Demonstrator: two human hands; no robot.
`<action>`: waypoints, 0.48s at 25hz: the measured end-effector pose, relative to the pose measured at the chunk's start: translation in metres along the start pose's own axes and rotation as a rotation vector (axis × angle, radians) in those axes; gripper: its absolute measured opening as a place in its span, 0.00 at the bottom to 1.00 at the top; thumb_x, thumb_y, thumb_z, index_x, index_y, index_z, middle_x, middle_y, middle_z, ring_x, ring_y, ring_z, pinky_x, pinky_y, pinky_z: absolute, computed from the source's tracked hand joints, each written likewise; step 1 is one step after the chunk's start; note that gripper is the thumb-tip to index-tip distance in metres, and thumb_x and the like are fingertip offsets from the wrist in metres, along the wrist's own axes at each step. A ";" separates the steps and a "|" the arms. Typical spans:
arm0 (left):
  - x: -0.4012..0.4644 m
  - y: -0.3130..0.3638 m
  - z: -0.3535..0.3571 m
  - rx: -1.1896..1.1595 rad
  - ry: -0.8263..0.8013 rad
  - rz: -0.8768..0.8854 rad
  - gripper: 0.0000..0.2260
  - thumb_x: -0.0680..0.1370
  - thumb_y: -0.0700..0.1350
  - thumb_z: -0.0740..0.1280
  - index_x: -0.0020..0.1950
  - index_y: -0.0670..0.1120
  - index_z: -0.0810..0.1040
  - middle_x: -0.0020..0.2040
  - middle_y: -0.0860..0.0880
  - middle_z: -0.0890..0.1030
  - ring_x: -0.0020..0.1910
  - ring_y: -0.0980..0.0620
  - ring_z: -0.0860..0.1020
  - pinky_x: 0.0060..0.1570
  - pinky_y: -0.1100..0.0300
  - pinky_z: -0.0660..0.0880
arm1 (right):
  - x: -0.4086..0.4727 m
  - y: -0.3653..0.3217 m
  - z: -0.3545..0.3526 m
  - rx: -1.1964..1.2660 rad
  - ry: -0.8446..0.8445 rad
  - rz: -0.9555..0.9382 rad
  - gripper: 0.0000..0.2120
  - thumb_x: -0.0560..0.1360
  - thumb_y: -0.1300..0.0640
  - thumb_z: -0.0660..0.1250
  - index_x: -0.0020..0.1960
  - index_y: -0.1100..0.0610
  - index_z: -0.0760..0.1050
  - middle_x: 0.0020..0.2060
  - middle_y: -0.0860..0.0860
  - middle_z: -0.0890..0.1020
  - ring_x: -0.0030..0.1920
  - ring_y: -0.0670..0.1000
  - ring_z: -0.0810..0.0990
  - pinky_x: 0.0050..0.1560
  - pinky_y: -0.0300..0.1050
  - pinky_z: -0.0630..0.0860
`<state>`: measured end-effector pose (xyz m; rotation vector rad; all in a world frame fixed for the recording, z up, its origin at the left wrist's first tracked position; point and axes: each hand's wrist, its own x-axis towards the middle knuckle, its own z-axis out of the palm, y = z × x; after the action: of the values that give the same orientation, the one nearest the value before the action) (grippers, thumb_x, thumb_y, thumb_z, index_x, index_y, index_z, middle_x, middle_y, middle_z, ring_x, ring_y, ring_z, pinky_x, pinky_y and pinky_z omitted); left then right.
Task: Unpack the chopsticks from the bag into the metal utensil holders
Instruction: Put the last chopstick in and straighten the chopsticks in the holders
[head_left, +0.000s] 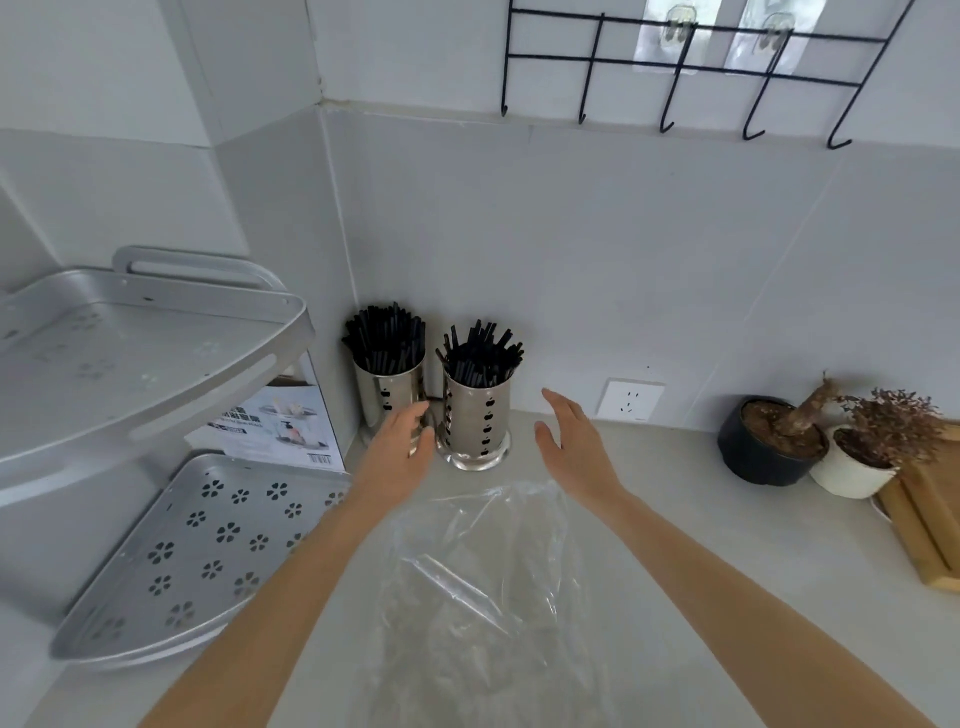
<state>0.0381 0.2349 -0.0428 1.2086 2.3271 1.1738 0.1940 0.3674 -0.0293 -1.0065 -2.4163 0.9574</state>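
From the head camera, two shiny metal holders stand in the middle of the frame. The left holder (390, 396) and the right holder (475, 423) are both full of black chopsticks (480, 356). The clear bag (483, 597) lies flat at the bottom middle. The left hand (400, 449) and right hand (574, 449) are spread wide, holding nothing.

Box (283, 421) text blurred — bag (483, 597) bottom cut off.

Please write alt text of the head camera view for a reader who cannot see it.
Two open bare hands, left hand and right hand, reach toward two metal utensil holders full of black chopsticks in a counter corner. A clear plastic bag lies flat, seemingly empty, between the forearms.
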 end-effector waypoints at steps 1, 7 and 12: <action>-0.010 -0.005 0.001 0.009 -0.020 -0.026 0.18 0.79 0.41 0.57 0.68 0.40 0.65 0.67 0.40 0.69 0.65 0.44 0.70 0.66 0.53 0.65 | -0.013 0.007 0.004 0.023 -0.005 0.043 0.23 0.79 0.58 0.54 0.73 0.57 0.56 0.73 0.54 0.62 0.72 0.53 0.62 0.71 0.47 0.58; -0.057 -0.037 0.021 0.214 -0.225 -0.406 0.24 0.79 0.45 0.57 0.71 0.36 0.56 0.71 0.36 0.61 0.70 0.39 0.60 0.68 0.49 0.59 | -0.072 0.050 0.028 0.016 -0.128 0.324 0.25 0.79 0.56 0.54 0.74 0.56 0.53 0.71 0.58 0.62 0.68 0.58 0.66 0.67 0.48 0.62; -0.095 -0.058 0.040 0.254 -0.318 -0.588 0.22 0.79 0.47 0.56 0.67 0.35 0.59 0.69 0.36 0.62 0.68 0.37 0.61 0.66 0.49 0.61 | -0.097 0.076 0.045 0.047 -0.198 0.566 0.26 0.78 0.54 0.55 0.74 0.59 0.52 0.68 0.61 0.67 0.67 0.59 0.68 0.64 0.49 0.67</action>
<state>0.0862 0.1636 -0.1241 0.6297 2.3750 0.4636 0.2732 0.3163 -0.1203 -1.6985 -2.2793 1.3407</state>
